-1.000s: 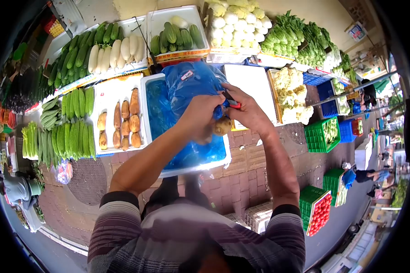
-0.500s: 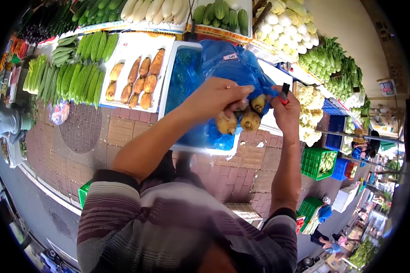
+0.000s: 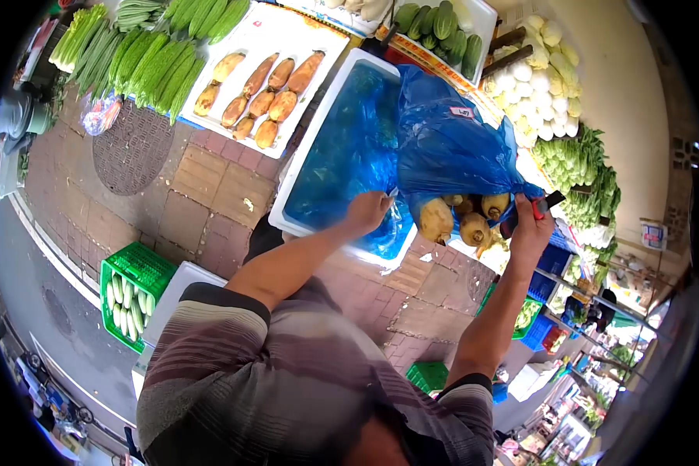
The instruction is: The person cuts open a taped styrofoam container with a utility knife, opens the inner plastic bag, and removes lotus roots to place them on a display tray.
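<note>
At right, the right hand (image 3: 531, 231) held a red-black tool (image 3: 553, 200). I could not tell what the left hand (image 3: 368, 213) held

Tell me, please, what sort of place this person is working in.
Probably a street-side vegetable stall: root vegetables lie in rows on a white tray, leafy greens are heaped nearby, and brick paving runs underfoot.

Lit brightly by daylight, glinting off the blue bag (image 3: 452, 155), washed out in patches at right, curved and blackened round the edges.
</note>
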Motion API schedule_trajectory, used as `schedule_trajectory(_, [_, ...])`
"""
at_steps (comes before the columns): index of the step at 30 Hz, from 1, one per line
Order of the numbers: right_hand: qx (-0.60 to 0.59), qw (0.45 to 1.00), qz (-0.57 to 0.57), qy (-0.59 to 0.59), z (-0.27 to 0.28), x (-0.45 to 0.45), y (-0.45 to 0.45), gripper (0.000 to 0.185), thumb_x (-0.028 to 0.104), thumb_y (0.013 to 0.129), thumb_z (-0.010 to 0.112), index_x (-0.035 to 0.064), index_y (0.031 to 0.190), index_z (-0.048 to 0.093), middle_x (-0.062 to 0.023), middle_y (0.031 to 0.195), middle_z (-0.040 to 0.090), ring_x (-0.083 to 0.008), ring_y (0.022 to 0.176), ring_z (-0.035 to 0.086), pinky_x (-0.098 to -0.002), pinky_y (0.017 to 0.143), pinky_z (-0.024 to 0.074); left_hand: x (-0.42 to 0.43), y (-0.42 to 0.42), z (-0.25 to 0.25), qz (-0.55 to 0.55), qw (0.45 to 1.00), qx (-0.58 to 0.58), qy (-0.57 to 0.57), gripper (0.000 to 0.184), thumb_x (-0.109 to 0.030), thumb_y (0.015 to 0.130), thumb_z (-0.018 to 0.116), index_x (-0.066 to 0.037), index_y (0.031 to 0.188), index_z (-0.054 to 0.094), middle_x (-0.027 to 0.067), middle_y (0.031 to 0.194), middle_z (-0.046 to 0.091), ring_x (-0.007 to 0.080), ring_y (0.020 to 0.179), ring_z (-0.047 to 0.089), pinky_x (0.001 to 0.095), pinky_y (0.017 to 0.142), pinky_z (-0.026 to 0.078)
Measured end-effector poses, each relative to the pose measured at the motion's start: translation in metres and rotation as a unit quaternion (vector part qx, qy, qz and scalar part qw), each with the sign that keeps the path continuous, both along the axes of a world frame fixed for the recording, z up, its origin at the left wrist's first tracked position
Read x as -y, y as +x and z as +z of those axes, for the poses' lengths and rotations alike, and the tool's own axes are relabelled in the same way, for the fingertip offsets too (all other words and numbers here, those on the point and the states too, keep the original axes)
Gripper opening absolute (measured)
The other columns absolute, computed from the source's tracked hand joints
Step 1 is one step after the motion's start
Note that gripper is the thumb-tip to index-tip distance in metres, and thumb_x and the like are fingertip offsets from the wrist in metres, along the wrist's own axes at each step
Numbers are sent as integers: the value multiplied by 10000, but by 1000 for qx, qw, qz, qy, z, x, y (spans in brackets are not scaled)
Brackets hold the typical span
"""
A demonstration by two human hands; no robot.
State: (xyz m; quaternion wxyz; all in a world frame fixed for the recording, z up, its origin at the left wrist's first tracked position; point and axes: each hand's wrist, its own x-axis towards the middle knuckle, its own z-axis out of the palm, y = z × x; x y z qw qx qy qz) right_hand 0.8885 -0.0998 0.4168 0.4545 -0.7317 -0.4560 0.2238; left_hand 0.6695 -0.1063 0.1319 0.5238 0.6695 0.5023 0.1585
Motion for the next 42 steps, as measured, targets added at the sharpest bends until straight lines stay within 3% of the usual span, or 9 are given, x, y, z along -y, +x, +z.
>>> schedule_trajectory(2, [16, 1000, 3, 11, 5, 0, -8, 142, 138, 922, 715, 94, 825, 621, 78, 698, 528, -21, 609, 438, -214, 560, 343, 9, 3, 9, 153, 986, 22, 61, 576, -454, 870, 697, 12, 1196, 604, 231, 1185, 622, 382, 1092, 618, 477, 862, 509])
schedule_trajectory(8, [1, 1000, -1, 26, 0, -2, -8, 84, 118, 916, 710, 65, 879, 655, 55, 749, 584, -28, 664, 475, -208, 611, 366, -7, 6, 23, 28, 997, -20, 64, 698, -534, 800, 740, 11, 1212, 596, 230, 1151, 612, 375, 1103, 608, 460, 890, 507])
schedule_trajectory(12, [0, 1000, -13, 6, 5, 0, -8, 61, 97, 917, 695, 45, 907, 665, 44, 739, 587, -34, 637, 481, -213, 579, 368, -1, 22, -3, 37, 996, 49, 58, 385, -413, 960, 582, -49, 1027, 685, 186, 889, 681, 393, 860, 668, 503, 737, 532])
schedule_trajectory(20, [1, 999, 12, 48, -6, 7, -5, 20, 49, 918, 680, 42, 911, 662, 29, 686, 575, -29, 522, 462, -208, 462, 332, -64, -82, 2, -53, 965, -205, 155, 313, -305, 987, 507, -86, 880, 703, 157, 834, 709, 370, 765, 700, 504, 660, 548])
schedule_trajectory(26, [21, 999, -26, 30, -8, 13, -7, 46, 55, 923, 684, 54, 904, 642, 45, 670, 542, -25, 505, 447, -207, 440, 320, -136, -187, 22, 35, 943, -262, 202, 298, -290, 970, 550, -58, 832, 677, 173, 796, 690, 372, 764, 688, 509, 652, 524])
schedule_trajectory(34, [-71, 997, -1, -14, -15, 33, -29, 141, 89, 927, 695, 34, 1038, 627, 25, 728, 537, -30, 523, 431, -194, 443, 327, -263, -178, 51, 108, 960, -50, 255, 201, -206, 894, 599, -28, 817, 651, 177, 759, 654, 366, 762, 664, 488, 704, 522])
schedule_trajectory(37, [-64, 997, -2, -34, -31, 54, -33, 140, 39, 902, 684, 39, 1027, 623, 21, 759, 554, -34, 577, 449, -197, 502, 351, -309, -161, 67, 118, 941, 64, 310, 257, -206, 921, 542, -8, 775, 618, 88, 678, 600, 183, 561, 616, 340, 545, 539])
schedule_trajectory(39, [-82, 994, -22, -66, -35, 63, -38, 137, -13, 883, 653, 32, 1010, 630, 12, 801, 579, -52, 655, 500, -208, 561, 398, -319, -150, 125, 253, 932, 245, -83, 246, -223, 912, 570, -43, 745, 594, 60, 688, 591, 165, 562, 618, 314, 533, 525])
schedule_trajectory(42, [54, 993, 0, -107, -34, 66, -47, 153, -56, 860, 635, 18, 993, 629, -7, 834, 603, -93, 746, 556, -242, 659, 462, -342, -140, 173, 270, 912, 289, -107, 181, -175, 940, 531, -51, 822, 590, 49, 670, 564, 192, 609, 654, 327, 579, 565])
